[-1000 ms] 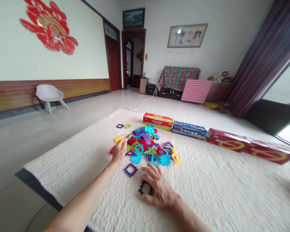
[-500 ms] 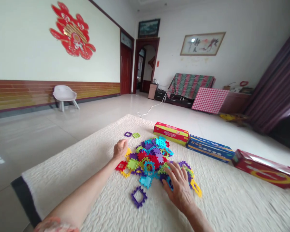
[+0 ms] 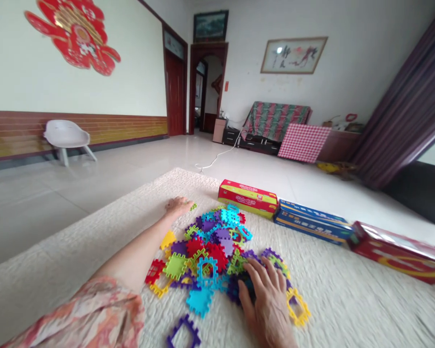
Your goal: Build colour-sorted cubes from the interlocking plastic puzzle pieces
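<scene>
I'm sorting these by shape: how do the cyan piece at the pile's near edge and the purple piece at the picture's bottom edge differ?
The cyan piece has a filled middle; the purple piece is an open frame. The cyan piece lies at the near edge of the pile; the purple piece lies apart, nearer the camera. The picture's bottom edge cuts off the purple piece, not the cyan piece. Both have toothed edges.

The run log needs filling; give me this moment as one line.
left hand: beside green piece | right hand: on right side of coloured pile | blue box: between red boxes
</scene>
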The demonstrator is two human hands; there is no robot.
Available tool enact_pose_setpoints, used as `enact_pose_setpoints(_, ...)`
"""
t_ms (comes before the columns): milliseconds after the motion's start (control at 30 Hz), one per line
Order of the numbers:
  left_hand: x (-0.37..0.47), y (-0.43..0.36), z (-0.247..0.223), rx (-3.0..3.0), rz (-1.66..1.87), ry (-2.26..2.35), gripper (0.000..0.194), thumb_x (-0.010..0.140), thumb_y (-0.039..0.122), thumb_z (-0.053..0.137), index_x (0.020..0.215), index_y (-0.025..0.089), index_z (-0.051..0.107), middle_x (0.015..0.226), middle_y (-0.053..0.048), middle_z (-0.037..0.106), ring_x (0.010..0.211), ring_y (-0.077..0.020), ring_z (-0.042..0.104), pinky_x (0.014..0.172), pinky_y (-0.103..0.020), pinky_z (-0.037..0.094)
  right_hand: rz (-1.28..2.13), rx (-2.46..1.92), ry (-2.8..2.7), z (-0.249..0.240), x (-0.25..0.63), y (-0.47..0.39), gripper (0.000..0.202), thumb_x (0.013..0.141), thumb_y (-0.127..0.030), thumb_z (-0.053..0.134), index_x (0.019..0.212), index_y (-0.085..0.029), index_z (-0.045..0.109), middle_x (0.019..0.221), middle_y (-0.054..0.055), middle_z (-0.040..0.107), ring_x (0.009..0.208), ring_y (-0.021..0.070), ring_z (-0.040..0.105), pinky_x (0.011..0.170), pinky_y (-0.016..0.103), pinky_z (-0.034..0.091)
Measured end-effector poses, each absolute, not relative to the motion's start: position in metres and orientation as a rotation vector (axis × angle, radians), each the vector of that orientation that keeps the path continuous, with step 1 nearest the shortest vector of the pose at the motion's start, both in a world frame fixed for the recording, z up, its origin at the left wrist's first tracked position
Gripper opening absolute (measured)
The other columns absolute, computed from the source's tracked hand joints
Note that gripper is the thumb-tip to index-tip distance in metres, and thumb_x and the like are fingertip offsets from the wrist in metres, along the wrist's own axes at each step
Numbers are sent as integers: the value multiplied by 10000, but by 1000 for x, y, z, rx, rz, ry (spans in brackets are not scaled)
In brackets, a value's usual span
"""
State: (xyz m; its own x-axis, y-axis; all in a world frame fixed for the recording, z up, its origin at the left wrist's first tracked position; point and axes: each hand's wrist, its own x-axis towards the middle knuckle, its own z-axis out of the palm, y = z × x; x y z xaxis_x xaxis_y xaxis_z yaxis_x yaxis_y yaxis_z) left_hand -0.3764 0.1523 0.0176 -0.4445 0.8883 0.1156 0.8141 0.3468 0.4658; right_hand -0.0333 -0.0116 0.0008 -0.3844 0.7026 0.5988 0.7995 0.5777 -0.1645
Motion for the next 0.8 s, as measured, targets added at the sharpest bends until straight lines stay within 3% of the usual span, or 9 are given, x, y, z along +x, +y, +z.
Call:
enact_pose_setpoints(233,-341,139,10,1754,709,2278,281,746,436,562,925,294,725,1156,-17,676,1063,-220,584,897,-293,414,-221,-1259,-2089,-2,-31,-8,307,843,-321,526,1135,-244,583,1187,74,625,1193,383,422,956,628,313)
enact_pose_setpoints(400,-323,124,14,1734,774,2207,281,747,371,567,953,272,730,1067,-30,715,994,-214,622,855,-278,438,-226,-1310,-2010,0,-29,-6,286,871,-320,486,1124,-242,594,1219,87,600,1204,371,421,966,623,300)
enact_pose_setpoints(633,-298,109,24,1661,880,2118,289,732,258,568,973,233,726,882,-22,744,811,-179,659,731,-247,473,-152,-1264,-2142,0,-27,-8,505,793,-491,593,1239,-264,526,1293,105,545,1244,409,371,965,662,274)
enact_pose_setpoints(800,-276,103,30,1665,909,1989,328,725,188,558,1009,210,721,776,1,740,710,-146,661,682,-223,492,-151,-1320,-2112,2,-22,-5,373,840,-406,550,1177,-246,564,1205,99,603,1213,383,401,956,624,292)
